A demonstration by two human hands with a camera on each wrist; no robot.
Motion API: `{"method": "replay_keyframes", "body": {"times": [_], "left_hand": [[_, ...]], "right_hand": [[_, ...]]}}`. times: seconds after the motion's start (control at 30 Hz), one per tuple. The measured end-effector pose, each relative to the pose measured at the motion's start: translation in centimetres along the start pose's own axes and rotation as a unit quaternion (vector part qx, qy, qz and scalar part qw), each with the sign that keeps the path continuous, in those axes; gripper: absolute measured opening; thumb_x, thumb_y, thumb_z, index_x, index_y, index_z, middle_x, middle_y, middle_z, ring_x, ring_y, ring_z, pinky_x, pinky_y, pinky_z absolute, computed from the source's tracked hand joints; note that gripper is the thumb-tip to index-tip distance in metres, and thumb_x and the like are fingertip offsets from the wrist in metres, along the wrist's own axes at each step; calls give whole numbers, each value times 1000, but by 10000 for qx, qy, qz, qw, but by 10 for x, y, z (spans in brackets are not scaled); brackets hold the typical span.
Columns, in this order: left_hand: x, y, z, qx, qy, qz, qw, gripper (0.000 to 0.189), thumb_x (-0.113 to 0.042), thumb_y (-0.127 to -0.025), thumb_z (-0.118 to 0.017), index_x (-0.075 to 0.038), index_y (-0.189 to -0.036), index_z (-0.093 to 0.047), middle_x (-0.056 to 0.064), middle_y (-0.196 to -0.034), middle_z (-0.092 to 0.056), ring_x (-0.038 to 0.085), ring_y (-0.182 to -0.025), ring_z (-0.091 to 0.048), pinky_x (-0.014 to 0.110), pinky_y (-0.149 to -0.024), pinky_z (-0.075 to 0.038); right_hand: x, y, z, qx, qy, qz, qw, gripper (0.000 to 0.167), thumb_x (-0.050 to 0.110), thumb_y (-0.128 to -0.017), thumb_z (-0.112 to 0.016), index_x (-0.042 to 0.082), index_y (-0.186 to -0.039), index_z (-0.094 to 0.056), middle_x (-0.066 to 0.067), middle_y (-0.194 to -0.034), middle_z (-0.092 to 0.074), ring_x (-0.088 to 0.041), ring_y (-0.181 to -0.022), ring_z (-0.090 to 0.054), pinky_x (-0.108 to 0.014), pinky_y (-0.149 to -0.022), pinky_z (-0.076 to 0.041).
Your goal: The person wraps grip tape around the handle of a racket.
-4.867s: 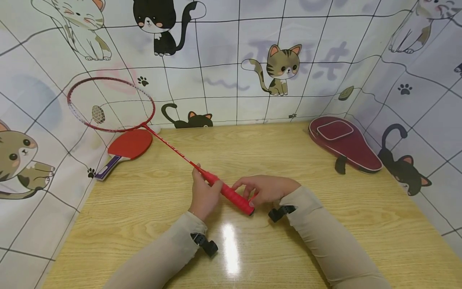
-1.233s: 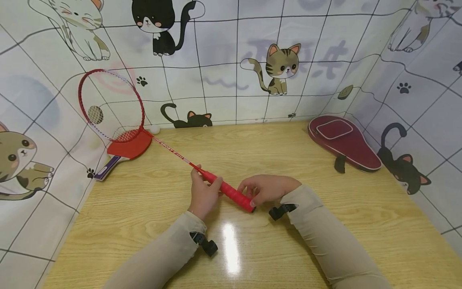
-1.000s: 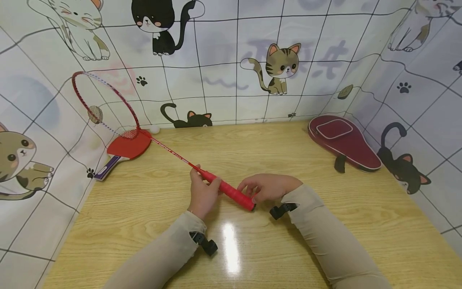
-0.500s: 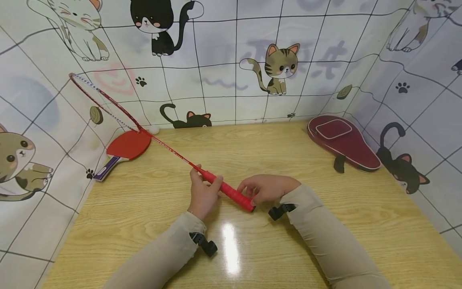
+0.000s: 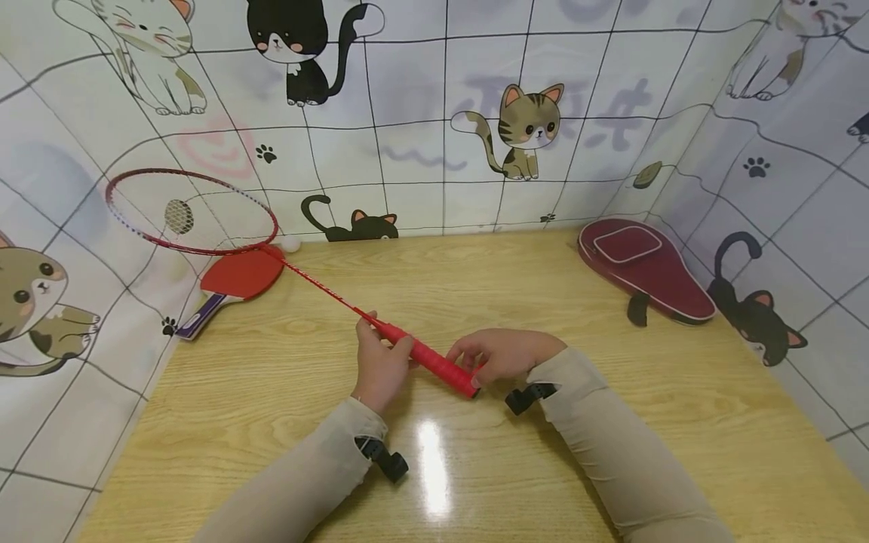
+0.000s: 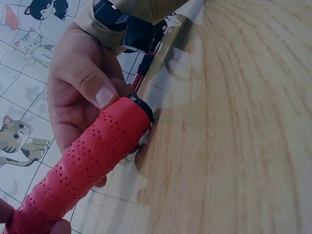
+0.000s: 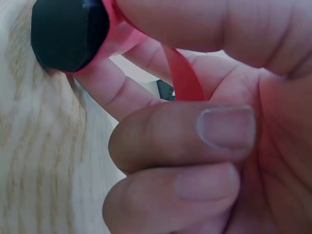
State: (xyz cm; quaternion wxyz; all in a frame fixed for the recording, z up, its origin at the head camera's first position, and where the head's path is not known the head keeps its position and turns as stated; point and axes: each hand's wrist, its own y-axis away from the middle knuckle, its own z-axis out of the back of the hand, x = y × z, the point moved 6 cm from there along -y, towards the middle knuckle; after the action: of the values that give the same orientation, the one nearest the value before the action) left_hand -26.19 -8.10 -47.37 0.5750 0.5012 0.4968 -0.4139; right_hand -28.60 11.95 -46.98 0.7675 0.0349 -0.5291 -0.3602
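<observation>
A red badminton racket slants across the table in the head view, its strung head at the far left. My left hand grips it where shaft meets handle, thumb on top. Around the handle's near end, my right hand holds on, with the thumb pressing by the butt. Perforated red grip tape covers the handle in the left wrist view. A loose red strip of tape runs into the curled fingers in the right wrist view, beside the black butt cap. The strip's far end is hidden.
A red table tennis bat lies at the back left beneath the racket head, with a white ball beside it. At the back right lies a dark red bat case. Cat-patterned walls enclose the wooden table.
The racket has turned about its long axis: its head tipped from slanted through nearly edge-on to flatter now. Both hands stay in nearly the same places on the handle.
</observation>
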Motion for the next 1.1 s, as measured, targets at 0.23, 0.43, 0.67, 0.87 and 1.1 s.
{"method": "replay_keyframes", "body": {"times": [0.23,0.43,0.67,0.87,1.1], "left_hand": [[-1,0,1,-12,10,-20,10000,78,-1,-95,-58,-8,-161,-16,21,-132,-45,32,-97,-67,40,-77,-64],[-3,3,2,-30,-482,-47,9988,81,-15,-99,-70,-12,-160,-17,19,-131,-48,27,-84,-63,34,-69,-61],[-5,5,1,31,-443,-59,9990,81,-12,-100,-68,-10,-161,-15,21,-131,-48,27,-88,-65,38,-73,-64],[-6,4,0,79,-214,-50,9997,80,-5,-98,-63,-7,-161,-15,21,-130,-49,30,-91,-68,42,-76,-65],[-2,3,-1,123,-191,11,9997,80,-8,-99,-66,-8,-161,-16,21,-132,-47,30,-93,-68,42,-77,-64]], "right_hand": [[2,-1,-1,16,71,115,9999,47,3,-89,-75,19,-132,-66,-1,-108,-71,-22,-102,-66,-40,-89,-51],[4,-2,0,-59,208,177,9996,45,5,-87,-78,19,-128,-65,0,-109,-71,-21,-102,-65,-40,-91,-51],[4,-1,1,-40,244,163,9996,43,7,-88,-79,21,-127,-66,1,-110,-71,-21,-103,-65,-41,-90,-51],[4,-1,2,-23,102,85,9999,41,7,-88,-79,21,-125,-66,0,-111,-72,-22,-104,-65,-41,-91,-50],[-1,-1,0,-44,170,23,9998,41,12,-88,-82,20,-121,-60,-2,-107,-72,-22,-97,-63,-39,-85,-49]]}}
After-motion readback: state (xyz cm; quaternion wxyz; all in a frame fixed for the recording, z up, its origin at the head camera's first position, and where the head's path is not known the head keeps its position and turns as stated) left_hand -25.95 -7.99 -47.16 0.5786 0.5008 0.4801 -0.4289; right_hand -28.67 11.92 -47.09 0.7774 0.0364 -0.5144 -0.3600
